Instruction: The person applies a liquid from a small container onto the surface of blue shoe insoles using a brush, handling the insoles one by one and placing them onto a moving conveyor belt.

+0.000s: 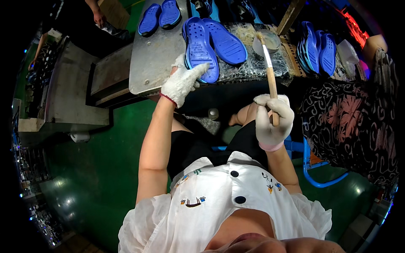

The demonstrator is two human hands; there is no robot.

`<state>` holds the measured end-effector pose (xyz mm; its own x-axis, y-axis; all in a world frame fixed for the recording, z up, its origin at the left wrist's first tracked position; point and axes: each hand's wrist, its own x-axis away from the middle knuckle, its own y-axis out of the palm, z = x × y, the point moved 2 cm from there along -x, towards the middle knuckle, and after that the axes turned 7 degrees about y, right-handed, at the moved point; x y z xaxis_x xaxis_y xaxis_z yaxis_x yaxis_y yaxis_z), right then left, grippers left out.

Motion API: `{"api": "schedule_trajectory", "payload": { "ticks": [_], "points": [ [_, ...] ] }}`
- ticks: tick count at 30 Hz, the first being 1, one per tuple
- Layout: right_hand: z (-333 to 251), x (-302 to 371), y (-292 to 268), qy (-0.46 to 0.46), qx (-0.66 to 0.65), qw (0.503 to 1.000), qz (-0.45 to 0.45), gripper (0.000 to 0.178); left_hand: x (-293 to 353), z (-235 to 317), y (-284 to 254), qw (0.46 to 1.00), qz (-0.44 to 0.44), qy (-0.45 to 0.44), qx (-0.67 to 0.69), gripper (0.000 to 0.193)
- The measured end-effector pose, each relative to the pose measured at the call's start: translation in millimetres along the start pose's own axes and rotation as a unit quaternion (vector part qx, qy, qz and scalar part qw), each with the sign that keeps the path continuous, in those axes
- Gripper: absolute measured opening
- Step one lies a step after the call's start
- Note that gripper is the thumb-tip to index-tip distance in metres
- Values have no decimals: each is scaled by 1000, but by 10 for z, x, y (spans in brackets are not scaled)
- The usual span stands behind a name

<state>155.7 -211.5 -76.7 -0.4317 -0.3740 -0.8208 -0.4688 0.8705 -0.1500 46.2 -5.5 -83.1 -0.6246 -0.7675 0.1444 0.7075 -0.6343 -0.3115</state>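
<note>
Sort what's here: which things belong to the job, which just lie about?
In the work:
left hand, on a blue sole
another sole beside it
right hand, holding the brush
bowl, at the brush's tip

Seemingly just lying about:
carton, upper left
clear plastic, right

Single head-worn fisheye view, left unit of a side-by-side pair, facing steeply downward, wearer's white shirt (215, 181) close to the lens, left grip (180, 86) and right grip (271, 133) farther off, bench (145, 63) beyond toward the upper edge
</note>
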Motion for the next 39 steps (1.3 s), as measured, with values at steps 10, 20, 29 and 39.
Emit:
{"api": "schedule_trajectory", "payload": {
  "ticks": [10,20,29,39],
  "points": [
    [16,13,-154,16,-53,998,-27,33,98,151,484,745,101,487,-444,41],
    [92,0,-187,3,-21,996,-83,32,-33,151,783,693,-34,521,-497,39],
    [196,22,-186,10,-23,998,-64,35,81,46,431,712,25,567,-414,26],
    [286,13,-58,65,-46,995,-52,36,-137,311,711,754,-18,443,-484,40]
  ]
}}
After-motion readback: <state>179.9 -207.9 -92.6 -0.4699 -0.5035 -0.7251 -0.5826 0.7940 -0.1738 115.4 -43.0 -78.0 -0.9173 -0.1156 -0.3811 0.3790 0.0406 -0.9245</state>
